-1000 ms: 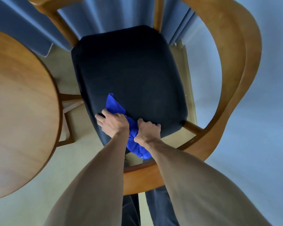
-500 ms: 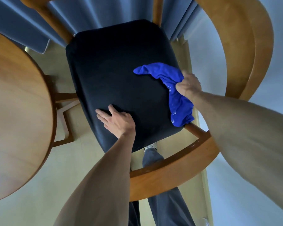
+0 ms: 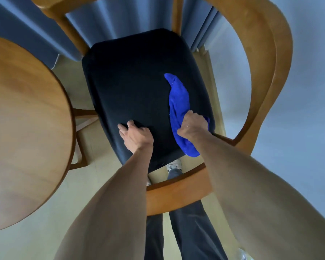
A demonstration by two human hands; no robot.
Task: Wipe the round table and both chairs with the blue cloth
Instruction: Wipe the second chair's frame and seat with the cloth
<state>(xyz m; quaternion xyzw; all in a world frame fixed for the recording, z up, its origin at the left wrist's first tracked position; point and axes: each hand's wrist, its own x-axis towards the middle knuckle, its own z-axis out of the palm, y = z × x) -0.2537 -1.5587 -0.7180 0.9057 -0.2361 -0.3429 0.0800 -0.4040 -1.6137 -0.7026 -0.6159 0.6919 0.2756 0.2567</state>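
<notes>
— Where do we have the blue cloth [image 3: 178, 102]?
— On the right side of the dark padded chair seat [image 3: 135, 87], under our right hand [image 3: 193, 125]; our left hand [image 3: 136, 136] rests on the seat's near left part.
— And the round wooden table [image 3: 24, 128]?
— Left of the chair, curved wooden backrest [image 3: 176, 194] nearest us.

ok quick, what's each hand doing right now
Left hand: open, holds nothing, fingers resting on the dark chair seat.
Right hand: gripping the blue cloth on the seat.
</notes>
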